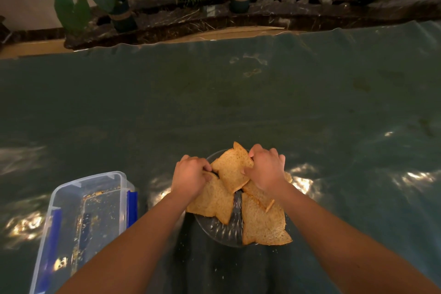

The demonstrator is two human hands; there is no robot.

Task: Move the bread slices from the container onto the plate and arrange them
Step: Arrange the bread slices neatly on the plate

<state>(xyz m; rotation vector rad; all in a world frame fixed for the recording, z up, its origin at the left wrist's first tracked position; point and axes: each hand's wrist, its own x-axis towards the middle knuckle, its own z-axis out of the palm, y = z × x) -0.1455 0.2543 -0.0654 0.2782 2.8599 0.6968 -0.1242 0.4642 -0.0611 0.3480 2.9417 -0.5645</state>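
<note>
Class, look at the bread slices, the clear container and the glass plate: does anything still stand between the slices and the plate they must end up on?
Nothing visible does. The container holds only crumbs, and the bread slices already lie on the plate. The left hand and right hand are touching the top slice.

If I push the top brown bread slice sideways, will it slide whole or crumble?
The top brown bread slice looks dry and flat, so it probably slides whole. Crumbs in the clear plastic container suggest its edges shed. Overlapping other slices on the ribbed glass plate, it may drag them.

Table w/ green cover [238, 102]: clear container [71, 222] left, glass plate [222, 231] center
</note>
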